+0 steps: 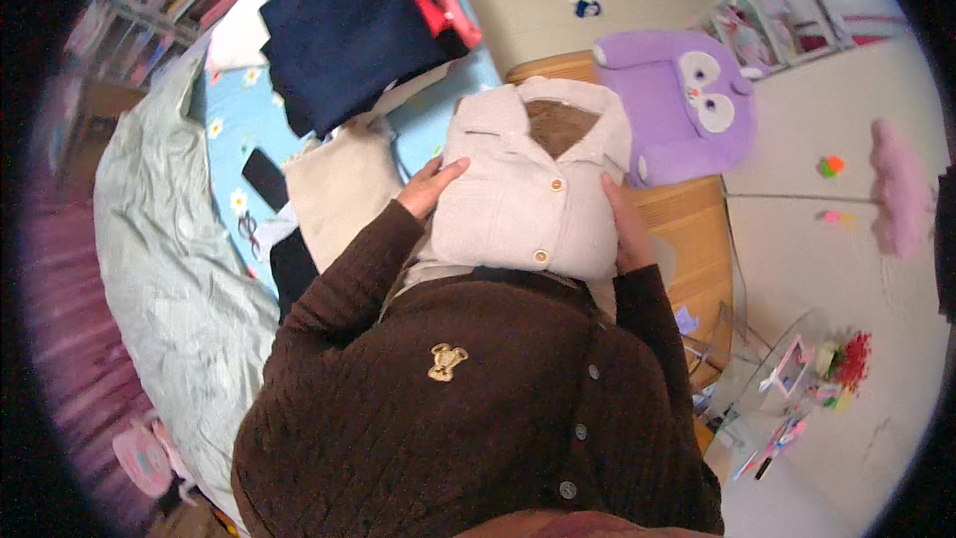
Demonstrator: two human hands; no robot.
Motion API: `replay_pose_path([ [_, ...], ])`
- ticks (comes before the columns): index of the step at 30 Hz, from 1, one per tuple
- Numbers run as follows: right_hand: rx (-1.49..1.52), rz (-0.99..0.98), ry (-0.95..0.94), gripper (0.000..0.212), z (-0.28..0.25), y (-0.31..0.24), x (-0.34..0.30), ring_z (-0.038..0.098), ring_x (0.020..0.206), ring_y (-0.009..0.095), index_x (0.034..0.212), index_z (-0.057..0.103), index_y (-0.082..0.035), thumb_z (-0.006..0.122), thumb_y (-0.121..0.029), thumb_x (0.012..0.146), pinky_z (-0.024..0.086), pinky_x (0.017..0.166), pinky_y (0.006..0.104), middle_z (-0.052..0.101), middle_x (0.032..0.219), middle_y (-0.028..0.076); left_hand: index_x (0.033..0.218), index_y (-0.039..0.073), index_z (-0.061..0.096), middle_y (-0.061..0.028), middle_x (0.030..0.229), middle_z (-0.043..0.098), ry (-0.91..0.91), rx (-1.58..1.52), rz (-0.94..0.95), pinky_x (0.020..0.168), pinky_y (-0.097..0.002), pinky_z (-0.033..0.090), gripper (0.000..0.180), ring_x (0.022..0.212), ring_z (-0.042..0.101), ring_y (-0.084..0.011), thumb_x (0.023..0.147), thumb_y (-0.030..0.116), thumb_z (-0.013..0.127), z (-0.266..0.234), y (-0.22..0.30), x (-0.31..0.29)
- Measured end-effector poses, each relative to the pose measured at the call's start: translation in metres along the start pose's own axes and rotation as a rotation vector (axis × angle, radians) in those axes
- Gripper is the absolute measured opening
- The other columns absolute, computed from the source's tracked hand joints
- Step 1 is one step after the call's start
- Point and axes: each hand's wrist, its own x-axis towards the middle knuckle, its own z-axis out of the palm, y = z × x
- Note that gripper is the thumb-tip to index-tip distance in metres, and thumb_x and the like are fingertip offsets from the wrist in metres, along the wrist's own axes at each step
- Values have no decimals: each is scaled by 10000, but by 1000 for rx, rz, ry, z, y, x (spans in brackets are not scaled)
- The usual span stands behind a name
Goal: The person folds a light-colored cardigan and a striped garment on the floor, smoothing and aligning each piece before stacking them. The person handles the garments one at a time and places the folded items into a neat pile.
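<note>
A folded cream button-up jacket (483, 204) with a collar and brown lining lies in front of my body. My left hand (430, 189) grips its left side, with fingers over the edge. On its right side my right hand (627, 224) holds the other edge; the fingers underneath are hidden. Two round wooden-looking buttons run down the front of the jacket. Just left of my left hand a beige folded cloth (339, 189) rests on the bed.
A stack of dark navy clothes (344, 45) lies on the blue flowered bed sheet (227, 105), near a black phone (264, 179) and glasses (249, 234). A green quilt (164, 239) drapes at left. Right are a purple plush cushion (662, 105), wooden surface (697, 229) and glass table (757, 399).
</note>
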Motion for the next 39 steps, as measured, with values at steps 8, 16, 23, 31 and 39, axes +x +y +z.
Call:
replay_pose_path([
  [8, 338, -108, -267, 484, 12, -9, -35, 636, 1030, 161, 1234, 598, -24, 659, -356, 887, 502, 917, 328, 648, 1183, 81, 1277, 7, 553, -153, 1258, 599, -618, -445, -244, 1013, -384, 444, 467, 1147, 579, -286, 946, 331, 493, -10, 27, 49],
  [16, 350, -85, -169, 518, 20, 3, -70, 586, 1121, 132, 1275, 586, -73, 654, -398, 877, 443, 978, 283, 622, 1239, 58, 1329, 26, 510, -174, 1278, 583, -500, -286, -349, 1018, -443, 426, 571, 1160, 566, -339, 916, 420, 487, -3, 28, 48],
  [23, 432, -80, -177, 538, 17, 6, -69, 610, 1091, 173, 1272, 561, -47, 699, -343, 844, 494, 928, 321, 621, 1215, 101, 1169, 17, 625, -167, 1108, 662, -311, -105, -116, 924, -404, 488, 468, 1026, 637, -304, 862, 366, 569, 6, 28, 14],
  [31, 425, -297, -114, 462, -9, -22, -78, 626, 1058, 199, 1258, 548, -16, 680, -214, 862, 497, 926, 355, 642, 1163, 102, 1279, -1, 530, -171, 1208, 618, -602, -196, -82, 988, -425, 457, 509, 1119, 595, -306, 875, 309, 543, 64, 64, -2],
  [39, 388, -137, 144, 453, -105, 2, -51, 622, 1033, 171, 1238, 568, -33, 643, -297, 878, 484, 910, 317, 644, 1151, 75, 1220, -15, 557, -141, 1137, 643, -525, 31, -370, 909, -393, 510, 452, 1017, 634, -273, 842, 215, 649, 168, 50, 84],
])
